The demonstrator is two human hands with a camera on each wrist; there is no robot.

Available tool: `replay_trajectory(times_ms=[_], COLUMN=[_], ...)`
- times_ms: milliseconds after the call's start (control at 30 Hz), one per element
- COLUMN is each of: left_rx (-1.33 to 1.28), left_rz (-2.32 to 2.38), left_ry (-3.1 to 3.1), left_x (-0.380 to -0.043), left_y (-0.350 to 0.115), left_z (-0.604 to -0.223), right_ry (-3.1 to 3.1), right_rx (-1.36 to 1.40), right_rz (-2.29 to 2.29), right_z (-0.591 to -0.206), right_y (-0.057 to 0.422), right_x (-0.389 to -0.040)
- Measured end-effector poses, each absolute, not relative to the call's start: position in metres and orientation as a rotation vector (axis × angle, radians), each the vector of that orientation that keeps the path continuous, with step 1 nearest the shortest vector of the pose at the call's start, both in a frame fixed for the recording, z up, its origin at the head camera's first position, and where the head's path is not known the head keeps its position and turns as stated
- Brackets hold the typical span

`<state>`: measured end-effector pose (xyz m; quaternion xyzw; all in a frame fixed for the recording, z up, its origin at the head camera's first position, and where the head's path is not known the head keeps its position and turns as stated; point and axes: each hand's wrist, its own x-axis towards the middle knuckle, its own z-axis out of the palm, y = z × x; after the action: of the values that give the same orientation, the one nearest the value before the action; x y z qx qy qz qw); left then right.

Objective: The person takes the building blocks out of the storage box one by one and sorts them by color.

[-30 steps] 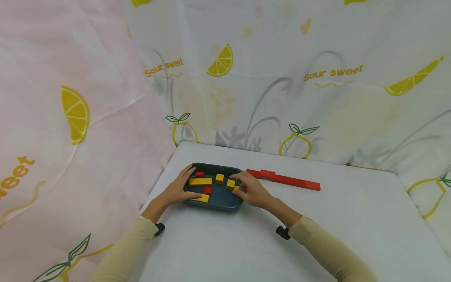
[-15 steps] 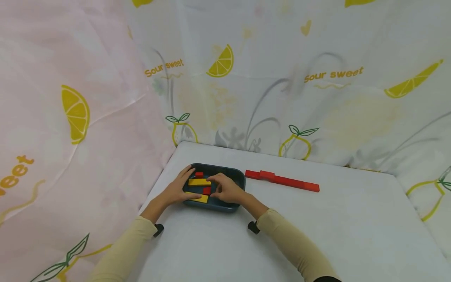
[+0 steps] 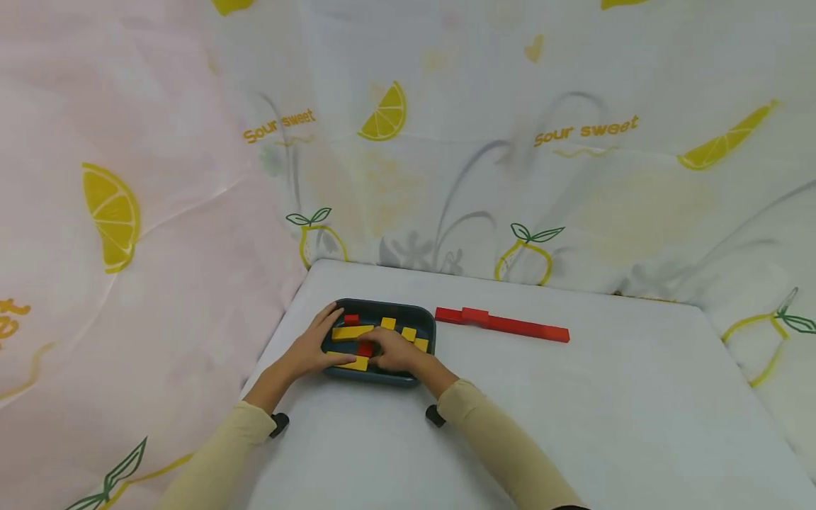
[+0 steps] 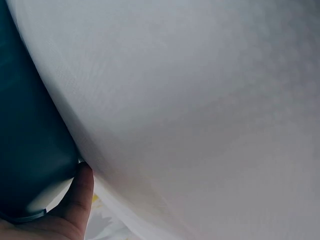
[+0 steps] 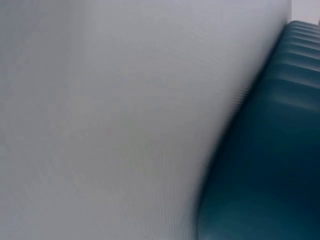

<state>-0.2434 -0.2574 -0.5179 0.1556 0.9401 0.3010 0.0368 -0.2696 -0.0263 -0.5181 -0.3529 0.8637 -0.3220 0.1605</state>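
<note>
A dark blue-green tray holds several yellow and red blocks. My left hand grips its left end, thumb over the near side above a yellow block and fingers at the far corner. The left wrist view shows one digit against the tray wall. Inside the tray, my right hand has its thumb and index finger curled about a small red block. A long yellow block lies just beyond it. Right of the hand sit yellow cubes, partly hidden. No fingers show in the right wrist view.
A long red bar made of red blocks lies on the white table right of the tray, a small red block on it. Another red block sits at the tray's far left. Patterned cloth hangs behind and on the left.
My right hand has moved left from the yellow cubes at the tray's right end to the small red block. The cubes show again behind it. The left hand stays on the tray; the view shifts slightly.
</note>
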Motion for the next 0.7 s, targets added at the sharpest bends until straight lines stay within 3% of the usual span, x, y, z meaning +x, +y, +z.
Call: replay_trajectory(times_ms=[700], left_rx=[0.492], left_rz=[0.915], left_ry=[2.906], left_x=[-0.2439], left_y=[-0.2594], left_z=[-0.5200], right_ry=[2.502], right_rx=[-0.972], right_rz=[-0.723], right_z=[-0.5207], right_y=[-0.0304], right_x=[-0.2702])
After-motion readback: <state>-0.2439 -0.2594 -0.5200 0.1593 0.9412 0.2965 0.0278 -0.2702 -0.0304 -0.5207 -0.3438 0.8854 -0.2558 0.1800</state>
